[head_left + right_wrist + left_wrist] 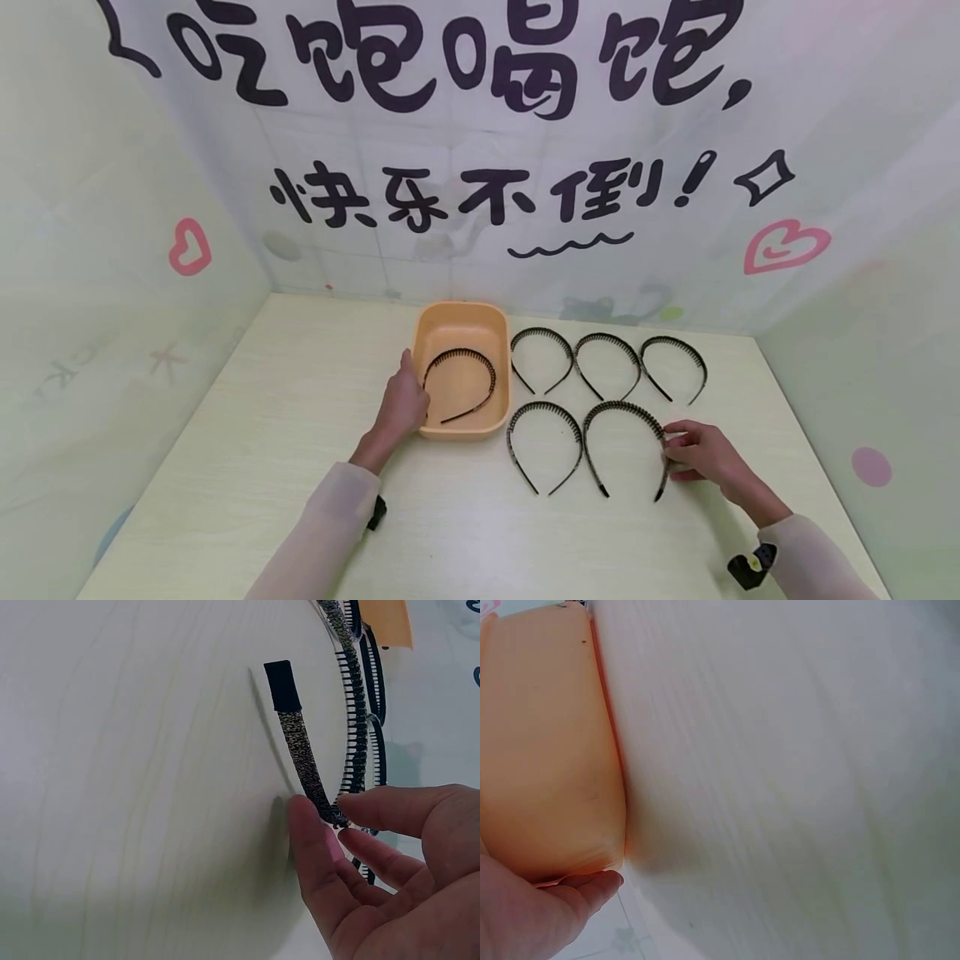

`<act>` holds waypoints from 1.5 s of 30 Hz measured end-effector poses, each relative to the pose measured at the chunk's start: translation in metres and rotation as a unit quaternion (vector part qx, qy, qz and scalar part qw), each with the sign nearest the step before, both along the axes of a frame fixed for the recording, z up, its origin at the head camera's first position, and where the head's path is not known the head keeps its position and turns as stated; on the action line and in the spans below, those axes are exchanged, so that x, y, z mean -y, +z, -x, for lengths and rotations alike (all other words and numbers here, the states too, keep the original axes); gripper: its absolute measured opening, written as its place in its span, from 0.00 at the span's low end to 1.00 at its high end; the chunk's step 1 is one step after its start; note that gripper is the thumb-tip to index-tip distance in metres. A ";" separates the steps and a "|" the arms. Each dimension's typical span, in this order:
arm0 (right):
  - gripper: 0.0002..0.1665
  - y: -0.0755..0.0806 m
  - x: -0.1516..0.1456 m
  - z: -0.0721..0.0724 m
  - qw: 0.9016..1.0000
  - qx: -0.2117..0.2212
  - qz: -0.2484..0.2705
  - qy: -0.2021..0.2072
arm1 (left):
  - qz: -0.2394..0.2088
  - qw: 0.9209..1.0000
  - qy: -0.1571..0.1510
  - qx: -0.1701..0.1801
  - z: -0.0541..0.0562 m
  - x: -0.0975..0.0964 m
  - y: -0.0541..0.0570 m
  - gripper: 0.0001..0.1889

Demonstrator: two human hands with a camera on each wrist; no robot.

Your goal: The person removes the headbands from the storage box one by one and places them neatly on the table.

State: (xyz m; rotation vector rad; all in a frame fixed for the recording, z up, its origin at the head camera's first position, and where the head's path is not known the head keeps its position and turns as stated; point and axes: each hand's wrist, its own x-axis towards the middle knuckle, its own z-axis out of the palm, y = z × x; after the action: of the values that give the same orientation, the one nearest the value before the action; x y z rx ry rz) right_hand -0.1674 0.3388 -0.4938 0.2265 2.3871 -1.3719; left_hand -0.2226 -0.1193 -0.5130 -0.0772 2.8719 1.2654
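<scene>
My left hand (406,398) grips the left side of an orange plastic tray (498,427), thumb up along its rim. The left wrist view shows the tray's outer wall (547,750) with the fingers against its edge. Inside the tray lies a black toothed headband (492,371). Over at the front right, my right hand (703,451) pinches one side of a larger black headband (621,406). In the right wrist view its dark end tip (282,686) and speckled band stick out past the fingertips, above their shadow on the table.
Three more toothed headbands, left (542,331), middle (606,337) and right (672,340), lie in a row behind. Another headband (545,406) lies in front, beside the held one. Printed sheet walls (450,275) enclose the pale wooden table (465,533) at the back and sides.
</scene>
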 end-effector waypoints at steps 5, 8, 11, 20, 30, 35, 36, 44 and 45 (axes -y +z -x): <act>0.25 0.002 -0.001 0.000 1.000 -0.001 -0.020 -0.001 | -0.001 1.000 0.002 0.003 0.000 0.000 0.000 0.37; 0.25 0.003 -0.002 0.000 0.999 -0.007 -0.034 -0.005 | -0.002 1.000 0.000 0.005 0.000 0.000 0.001 0.37; 0.24 0.004 -0.001 0.003 0.999 -0.022 -0.047 -0.016 | -0.003 1.000 0.000 0.004 -0.001 0.000 0.002 0.37; 0.21 0.005 0.022 0.011 0.985 -0.114 -0.122 -0.042 | -0.019 1.000 -0.007 0.005 -0.001 0.000 0.002 0.37; 0.20 0.012 0.062 0.025 0.981 -0.169 -0.089 -0.025 | -0.019 1.000 -0.005 0.007 0.000 0.000 0.001 0.37; 0.21 0.016 0.084 0.030 0.989 -0.150 -0.015 -0.001 | -0.022 1.000 -0.005 0.006 0.000 0.001 0.001 0.37; 0.21 0.017 0.088 0.032 0.989 -0.146 0.001 0.003 | -0.022 1.000 -0.006 0.006 -0.001 0.001 0.001 0.37; 0.27 0.026 0.119 0.042 0.990 -0.096 0.084 0.064 | -0.014 1.000 -0.006 0.001 0.000 0.001 -0.001 0.37; 0.27 0.026 0.123 0.042 0.989 -0.091 0.091 0.071 | -0.015 1.000 -0.006 0.002 0.000 0.001 -0.001 0.37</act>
State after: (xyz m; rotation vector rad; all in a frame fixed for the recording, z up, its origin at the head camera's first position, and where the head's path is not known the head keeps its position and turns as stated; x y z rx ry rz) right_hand -0.2097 0.2163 -0.4675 -0.1197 2.3487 -1.5886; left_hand -0.2226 -0.1202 -0.5137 -0.0620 2.8456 1.3045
